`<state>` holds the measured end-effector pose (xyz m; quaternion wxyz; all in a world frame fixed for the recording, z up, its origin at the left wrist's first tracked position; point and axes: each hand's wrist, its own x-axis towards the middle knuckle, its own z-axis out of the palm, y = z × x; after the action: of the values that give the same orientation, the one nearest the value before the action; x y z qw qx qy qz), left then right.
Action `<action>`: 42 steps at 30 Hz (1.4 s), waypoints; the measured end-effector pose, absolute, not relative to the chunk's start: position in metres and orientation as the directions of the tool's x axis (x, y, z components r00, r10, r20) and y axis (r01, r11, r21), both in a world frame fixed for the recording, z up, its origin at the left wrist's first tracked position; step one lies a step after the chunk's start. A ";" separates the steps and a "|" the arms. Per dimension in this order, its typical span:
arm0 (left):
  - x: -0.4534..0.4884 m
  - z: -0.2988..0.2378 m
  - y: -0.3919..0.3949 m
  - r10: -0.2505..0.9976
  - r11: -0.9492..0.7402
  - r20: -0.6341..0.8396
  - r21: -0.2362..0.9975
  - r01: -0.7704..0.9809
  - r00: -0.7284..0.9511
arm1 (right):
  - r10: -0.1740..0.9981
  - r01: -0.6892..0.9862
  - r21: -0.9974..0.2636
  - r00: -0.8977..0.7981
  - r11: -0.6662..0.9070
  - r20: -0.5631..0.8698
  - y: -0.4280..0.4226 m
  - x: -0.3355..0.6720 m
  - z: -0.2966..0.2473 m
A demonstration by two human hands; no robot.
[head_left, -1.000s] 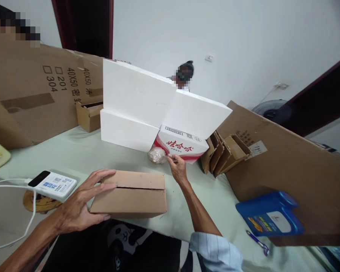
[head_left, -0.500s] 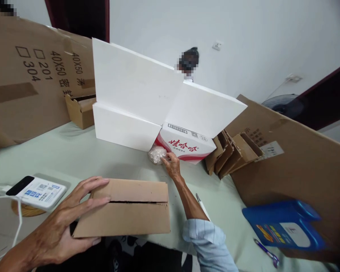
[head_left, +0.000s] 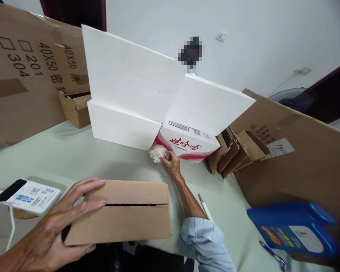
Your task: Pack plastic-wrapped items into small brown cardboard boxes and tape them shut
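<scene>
My left hand grips the left end of a small brown cardboard box, thumb below and fingers over the top. The box's top flaps meet at a narrow dark gap. Farther off, my right hand pinches the right side of a clear, crinkled plastic bundle; its contents are hard to make out. The bundle rests on the pale green tabletop, against a white and red carton. A white pen lies beside my right forearm.
White panels stand across the back. Large brown cartons flank the left, with another brown carton at right. Folded cardboard pieces, a blue bottle and a purple pen lie right. A white payment device with cables sits left.
The view has shifted slightly, and the cardboard box's left end sits a little lower and nearer. Both hands keep their places on the box and the plastic bundle.
</scene>
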<state>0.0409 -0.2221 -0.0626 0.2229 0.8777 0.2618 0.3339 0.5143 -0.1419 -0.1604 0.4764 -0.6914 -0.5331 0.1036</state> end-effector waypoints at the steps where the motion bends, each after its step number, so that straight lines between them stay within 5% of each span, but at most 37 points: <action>1: 0.041 -0.063 -0.222 0.607 -0.764 0.470 0.567 0.308 0.641 | 0.837 0.632 -0.775 0.415 0.016 0.356 -0.142 0.514 -0.160; 16: 0.037 -0.068 -0.221 0.589 -0.782 0.471 0.537 0.316 0.656 | 0.777 0.686 -0.726 0.482 -0.046 0.406 -0.149 0.518 -0.153; 27: 0.035 -0.069 -0.224 0.579 -0.791 0.487 0.532 0.304 0.654 | 0.736 0.904 -0.415 0.209 0.107 0.644 -0.178 0.488 -0.148; 42: 0.037 -0.068 -0.227 0.589 -0.792 0.504 0.514 0.329 0.632 | 0.900 0.961 -0.248 0.212 -0.121 0.382 -0.144 0.495 -0.164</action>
<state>0.0367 -0.2272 -0.0683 0.1905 0.8829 0.2601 0.3413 0.4947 -0.1438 -0.1642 0.2237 -0.7457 -0.6239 -0.0689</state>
